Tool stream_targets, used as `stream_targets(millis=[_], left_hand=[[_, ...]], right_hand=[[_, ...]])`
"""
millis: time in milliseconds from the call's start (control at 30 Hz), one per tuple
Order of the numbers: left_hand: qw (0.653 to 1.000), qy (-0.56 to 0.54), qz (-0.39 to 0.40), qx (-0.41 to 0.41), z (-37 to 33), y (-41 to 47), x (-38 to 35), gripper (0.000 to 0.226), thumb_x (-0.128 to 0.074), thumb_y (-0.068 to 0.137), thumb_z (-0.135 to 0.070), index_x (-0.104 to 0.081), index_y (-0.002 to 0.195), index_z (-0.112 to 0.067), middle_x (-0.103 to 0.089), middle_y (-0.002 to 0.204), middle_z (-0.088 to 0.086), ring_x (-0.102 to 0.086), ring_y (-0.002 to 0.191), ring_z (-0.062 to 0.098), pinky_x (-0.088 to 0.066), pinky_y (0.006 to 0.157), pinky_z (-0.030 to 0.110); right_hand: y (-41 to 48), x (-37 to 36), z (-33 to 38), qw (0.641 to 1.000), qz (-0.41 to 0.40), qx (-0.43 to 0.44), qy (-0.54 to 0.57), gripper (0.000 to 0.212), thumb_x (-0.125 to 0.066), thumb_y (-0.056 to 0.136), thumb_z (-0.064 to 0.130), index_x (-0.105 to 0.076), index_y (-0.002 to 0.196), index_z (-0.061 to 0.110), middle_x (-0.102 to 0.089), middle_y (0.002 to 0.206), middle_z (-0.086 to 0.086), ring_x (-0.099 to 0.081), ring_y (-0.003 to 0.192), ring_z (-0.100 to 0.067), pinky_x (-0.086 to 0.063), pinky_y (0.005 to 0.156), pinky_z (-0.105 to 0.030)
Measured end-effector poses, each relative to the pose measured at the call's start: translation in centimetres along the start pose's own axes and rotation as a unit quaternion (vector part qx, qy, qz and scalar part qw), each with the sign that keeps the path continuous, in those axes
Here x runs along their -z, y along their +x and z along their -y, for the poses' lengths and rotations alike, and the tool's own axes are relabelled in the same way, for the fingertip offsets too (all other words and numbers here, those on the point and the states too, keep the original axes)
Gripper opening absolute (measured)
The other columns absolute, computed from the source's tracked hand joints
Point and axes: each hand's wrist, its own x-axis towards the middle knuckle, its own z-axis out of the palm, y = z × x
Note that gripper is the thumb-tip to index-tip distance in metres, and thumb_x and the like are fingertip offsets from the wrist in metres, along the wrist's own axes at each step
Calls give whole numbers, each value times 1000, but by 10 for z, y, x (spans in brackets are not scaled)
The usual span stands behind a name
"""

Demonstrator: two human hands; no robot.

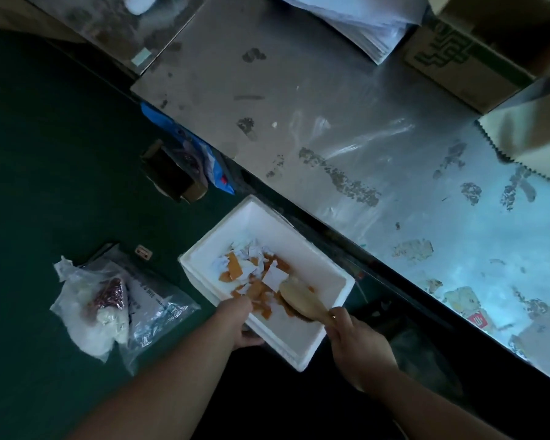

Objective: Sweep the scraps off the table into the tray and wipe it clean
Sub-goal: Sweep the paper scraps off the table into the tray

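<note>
While the left hand (pixel 242 323) grips the near wall of the white foam tray (pixel 255 224), fingers curled under it, the tray sits just off the near edge of the metal table (pixel 299 90). Orange and white scraps (pixel 254 274) lie heaped inside it. The right hand (pixel 359 344) is closed around the handle of a wooden brush (pixel 300 298), whose head rests in the tray against the scraps. Grey stains mark the tabletop; a cardboard box (pixel 467 58) stands at its far edge.
</note>
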Motion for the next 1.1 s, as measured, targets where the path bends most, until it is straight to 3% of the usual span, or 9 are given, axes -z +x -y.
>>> stream_targets(millis=[167, 300, 400, 533, 633, 800, 967, 1033, 1100], left_hand=[[999, -42, -14, 3, 18, 18, -4, 10, -49, 100, -10, -50, 93, -3, -53, 90, 20, -60, 78, 35, -58, 78, 56], [997, -75, -23, 9, 27, 32, -2, 13, -53, 99, -12, -48, 90, -5, -54, 93, 19, -64, 91, 39, -57, 86, 56], [995, -94, -12, 13, 32, 38, 1, 9, -52, 99, -12, -49, 95, -5, -57, 97, 21, -65, 98, 42, -59, 79, 54], [998, -69, -5, 5, 39, 41, 6, 9, -52, 98, -11, -51, 105, -6, -58, 108, 23, -65, 100, 43, -60, 74, 54], [998, -61, 11, -5, 43, 30, 13, 15, -53, 98, -13, -53, 111, -4, -58, 115, 24, -64, 106, 44, -59, 75, 55], [998, -53, 32, -23, 41, -14, 23, 26, -56, 98, -15, -52, 118, 0, -61, 112, 26, -66, 96, 41, -61, 64, 52], [996, -30, 53, -61, 30, -68, 15, 12, -56, 97, -10, -52, 103, -1, -58, 92, 22, -61, 79, 35, -59, 66, 52], [996, -22, 60, -68, 24, -84, 11, 10, -60, 95, -8, -51, 96, -2, -57, 90, 22, -59, 77, 35, -59, 62, 51], [995, -7, 65, -72, 17, -93, 4, 12, -61, 95, -8, -50, 96, -3, -56, 92, 22, -59, 78, 35, -58, 53, 51]], right_hand=[[11, -29, -8, 999, 21, -24, 42, 16, -32, 104, 46, -34, 108, 30, -64, 95, 3, -66, 80, -24, -56, 70, -43], [16, -47, -7, 992, 34, -48, 115, 21, -46, 102, 41, -40, 118, 29, -65, 103, 2, -66, 80, -25, -52, 67, -38], [16, -56, -5, 977, 30, -109, 181, 21, -55, 94, 38, -44, 109, 27, -65, 93, 9, -62, 67, -12, -52, 62, -34], [10, -52, 10, 888, 38, -177, 422, 19, -64, 92, 27, -54, 101, 14, -74, 86, -2, -73, 69, -24, -62, 61, -40], [-3, -46, 23, 877, 39, -150, 455, 19, -62, 97, 31, -61, 100, 12, -77, 86, 2, -73, 75, -23, -63, 65, -36], [-39, -21, 37, 888, -36, -150, 434, 21, -64, 95, 40, -71, 88, 22, -71, 72, 5, -57, 50, -2, -46, 49, -18], [-86, 9, 44, 867, -118, -135, 466, 24, -84, 80, 31, -71, 93, 16, -73, 79, 1, -60, 55, 4, -44, 50, -11], [-93, 15, 42, 841, -163, -146, 495, 27, -84, 80, 21, -68, 101, 17, -75, 84, 4, -66, 62, 1, -48, 54, -14], [-98, 21, 34, 809, -228, -177, 513, 25, -81, 81, 25, -67, 102, 23, -76, 82, 6, -69, 66, -6, -54, 59, -25]])
